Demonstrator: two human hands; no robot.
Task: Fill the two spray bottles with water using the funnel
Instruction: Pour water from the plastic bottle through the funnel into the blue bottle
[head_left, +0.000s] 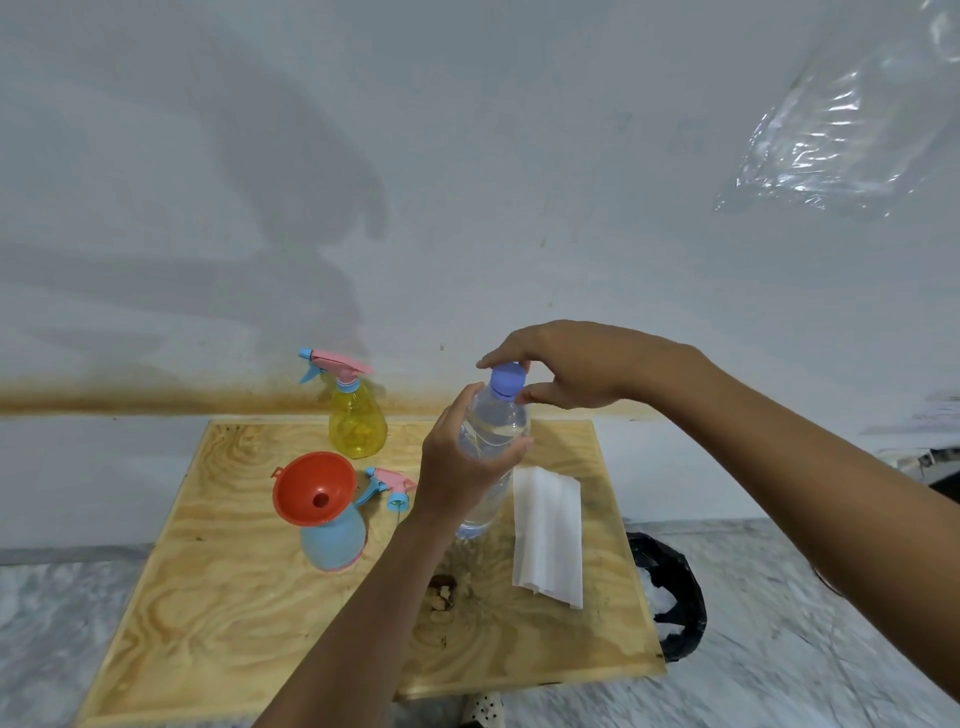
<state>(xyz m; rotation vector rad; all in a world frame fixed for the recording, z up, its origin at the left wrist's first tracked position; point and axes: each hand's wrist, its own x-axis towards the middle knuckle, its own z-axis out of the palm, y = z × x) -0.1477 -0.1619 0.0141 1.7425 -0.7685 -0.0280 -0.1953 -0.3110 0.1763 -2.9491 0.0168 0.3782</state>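
My left hand (457, 467) grips the body of a clear water bottle (493, 431), which is lifted above the wooden table (208, 597). The fingertips of my right hand (566, 369) pinch its blue cap (506, 382). An orange funnel (314, 488) sits in the neck of a light blue spray bottle (335, 540) at the left. That bottle's pink and blue spray head (392, 486) lies on the table beside it. A yellow spray bottle (357, 423) with its spray head on stands at the far edge.
A folded white paper towel (548, 535) lies on the table to the right of the water bottle. A black bin bag (675, 587) sits on the floor by the table's right edge. A white wall rises directly behind the table.
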